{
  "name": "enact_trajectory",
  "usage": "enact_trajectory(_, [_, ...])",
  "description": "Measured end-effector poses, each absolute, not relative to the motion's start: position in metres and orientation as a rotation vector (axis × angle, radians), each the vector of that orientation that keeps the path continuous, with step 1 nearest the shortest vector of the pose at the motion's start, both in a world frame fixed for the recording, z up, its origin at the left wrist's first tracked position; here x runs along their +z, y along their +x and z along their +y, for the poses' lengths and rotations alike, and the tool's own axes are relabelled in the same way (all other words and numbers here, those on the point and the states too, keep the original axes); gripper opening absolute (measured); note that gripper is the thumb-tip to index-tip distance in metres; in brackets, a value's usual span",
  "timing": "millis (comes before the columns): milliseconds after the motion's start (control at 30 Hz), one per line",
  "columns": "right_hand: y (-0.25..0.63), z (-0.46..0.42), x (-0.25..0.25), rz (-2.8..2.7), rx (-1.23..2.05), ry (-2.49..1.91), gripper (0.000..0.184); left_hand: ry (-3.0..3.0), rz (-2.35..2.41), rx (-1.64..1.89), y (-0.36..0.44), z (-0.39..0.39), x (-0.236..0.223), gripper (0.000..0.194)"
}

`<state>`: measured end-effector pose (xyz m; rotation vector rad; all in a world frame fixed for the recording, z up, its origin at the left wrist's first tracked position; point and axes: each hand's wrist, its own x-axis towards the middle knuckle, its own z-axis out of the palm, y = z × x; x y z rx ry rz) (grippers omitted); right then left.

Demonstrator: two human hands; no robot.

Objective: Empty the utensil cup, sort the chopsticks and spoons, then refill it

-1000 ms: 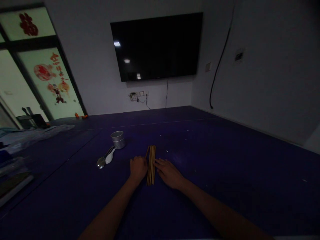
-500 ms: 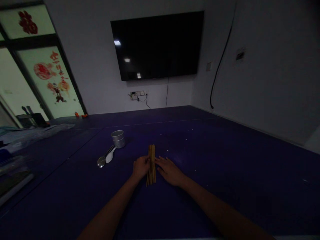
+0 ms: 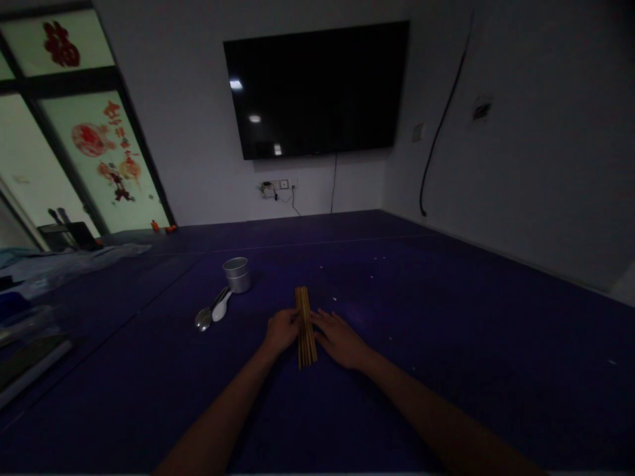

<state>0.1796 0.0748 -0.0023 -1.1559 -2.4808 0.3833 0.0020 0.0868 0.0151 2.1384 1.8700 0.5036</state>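
Note:
A bundle of several wooden chopsticks (image 3: 306,337) lies lengthwise on the purple surface in front of me, side by side, their near ends slightly to the right of the far ends. My left hand (image 3: 282,329) is closed at the bundle's left side, fingers curled and the thumb side against the sticks. On the other side rests my right hand (image 3: 342,338), its fingers stretched out and the tips touching the right edge of the bundle. Left of the hands lie metal spoons (image 3: 204,318) and a white spoon (image 3: 221,308), their handles towards a silver metal cup (image 3: 237,276) standing upright.
Small white scraps (image 3: 334,299) are scattered over the purple surface (image 3: 446,317). Clear plastic sheeting (image 3: 74,268) and a plastic container (image 3: 32,325) sit at the left. A television (image 3: 317,92) hangs on the far wall above sockets and cables.
The near ends of the chopsticks have swung to the right, while the far ends stay almost in place. Both hands remain beside the bundle. The view has shifted slightly.

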Motion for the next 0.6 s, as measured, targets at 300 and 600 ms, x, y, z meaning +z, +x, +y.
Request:
enact_trajectory(300, [0.1787, 0.0712, 0.0018, -2.495, 0.382, -1.168, 0.046, 2.273, 1.865, 0.560, 0.0047, 0.0830, 0.0103, 0.034])
enact_trajectory(600, [0.1783, 0.0710, 0.0007, -2.488, 0.392, -1.160, 0.046, 2.237, 1.848, 0.598, 0.0033, 0.0849, 0.0070, 0.033])
